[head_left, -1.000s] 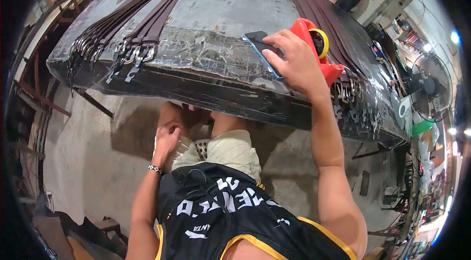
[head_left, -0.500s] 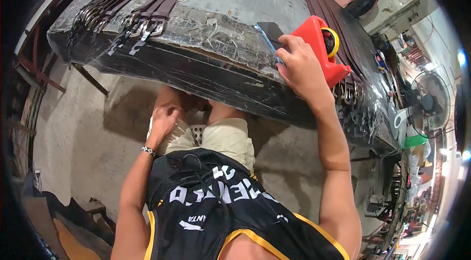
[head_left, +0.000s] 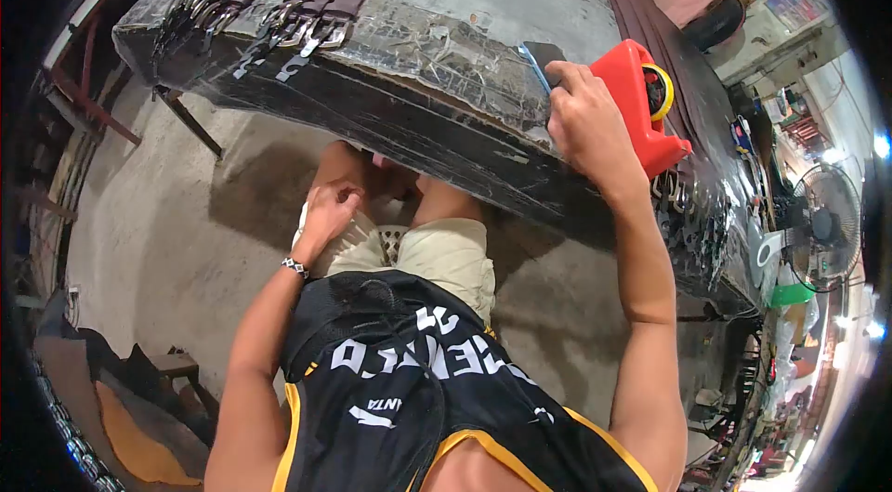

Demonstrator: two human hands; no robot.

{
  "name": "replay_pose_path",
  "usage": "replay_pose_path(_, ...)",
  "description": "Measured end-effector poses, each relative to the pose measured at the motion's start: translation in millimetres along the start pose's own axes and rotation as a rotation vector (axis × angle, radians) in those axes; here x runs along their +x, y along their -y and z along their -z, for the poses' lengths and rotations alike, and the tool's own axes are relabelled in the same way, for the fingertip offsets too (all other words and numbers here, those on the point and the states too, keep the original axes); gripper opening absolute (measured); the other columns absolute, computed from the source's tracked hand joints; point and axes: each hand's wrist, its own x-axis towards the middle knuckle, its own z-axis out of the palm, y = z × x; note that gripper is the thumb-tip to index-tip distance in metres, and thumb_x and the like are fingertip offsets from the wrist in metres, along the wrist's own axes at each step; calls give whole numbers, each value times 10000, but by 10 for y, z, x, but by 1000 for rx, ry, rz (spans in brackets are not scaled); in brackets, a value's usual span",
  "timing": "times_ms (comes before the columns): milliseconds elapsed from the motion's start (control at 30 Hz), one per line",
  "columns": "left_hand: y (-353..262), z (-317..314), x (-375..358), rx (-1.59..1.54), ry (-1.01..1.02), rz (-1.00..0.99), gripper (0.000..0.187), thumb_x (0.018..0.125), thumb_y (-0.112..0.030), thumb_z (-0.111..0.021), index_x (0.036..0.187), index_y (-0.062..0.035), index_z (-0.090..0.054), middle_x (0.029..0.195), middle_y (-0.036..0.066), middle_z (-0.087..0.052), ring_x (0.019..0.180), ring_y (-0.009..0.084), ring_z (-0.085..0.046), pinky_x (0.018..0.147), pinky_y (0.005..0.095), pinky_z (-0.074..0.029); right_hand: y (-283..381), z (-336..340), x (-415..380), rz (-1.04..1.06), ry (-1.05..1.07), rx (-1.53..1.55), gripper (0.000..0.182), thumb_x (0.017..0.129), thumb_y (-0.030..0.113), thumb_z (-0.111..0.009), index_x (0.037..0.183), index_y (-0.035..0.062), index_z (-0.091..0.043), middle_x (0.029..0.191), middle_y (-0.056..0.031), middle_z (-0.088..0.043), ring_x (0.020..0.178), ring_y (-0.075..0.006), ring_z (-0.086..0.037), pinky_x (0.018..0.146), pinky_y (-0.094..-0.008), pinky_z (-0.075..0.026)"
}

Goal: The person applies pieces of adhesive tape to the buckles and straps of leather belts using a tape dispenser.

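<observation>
My right hand (head_left: 590,125) is at the table's front edge, its fingers bent over a flat dark object with a light blue edge (head_left: 539,65), perhaps a phone; whether they grip it is unclear. Just right of that hand stands a red plastic tape dispenser (head_left: 634,92) with a yellow roll (head_left: 659,92). My left hand (head_left: 333,210) hangs over my thigh below the table edge, its fingers curled, with nothing clear to see in them.
Dark straps with metal buckles (head_left: 316,23) lie over the left part of the worn table (head_left: 446,55); more straps (head_left: 650,37) run down its right side. A fan (head_left: 825,223) stands at the right. Leather-like pieces (head_left: 139,432) lie at lower left.
The whole view has shifted, so the table and both hands appear further right. My right hand now covers more of the blue-edged object.
</observation>
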Motion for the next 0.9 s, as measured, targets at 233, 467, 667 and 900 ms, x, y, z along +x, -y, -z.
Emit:
replay_pose_path(233,25,-14,3,36,-10,12,269,859,-247,-617,939,-38,-764,783,156,-725,733,291,-712,751,386,-557,29,28,78,-82,-173,213,132,781,42,-691,886,-29,-657,1236,-165,-620,1147,-346,-580,969,-436,-478)
replay_pose_path(467,44,-21,15,54,1,25,267,858,-247,-622,953,-42,-766,818,158,-730,762,294,-713,759,385,-557,-17,168,15,-348,-301,616,92,831,44,-664,882,-30,-646,1099,-146,-679,886,-242,-652,810,-332,-518)
replay_pose_path(667,2,0,21,49,15,11,266,872,-224,-623,988,-32,-766,851,159,-737,784,268,-717,755,371,-559,-57,112,-134,-384,-373,835,83,875,49,-655,904,-28,-646,1072,-123,-700,850,-146,-628,753,-284,-502)
replay_pose_path(900,-1222,477,-59,-399,408,28,393,1041,-277,-574,1157,86,-672,1007,117,-745,849,166,-701,756,293,-546,710,160,-275,-412,-506,759,115,816,-37,-676,916,7,-638,1001,-111,-692,868,-203,-648,746,-305,-514)
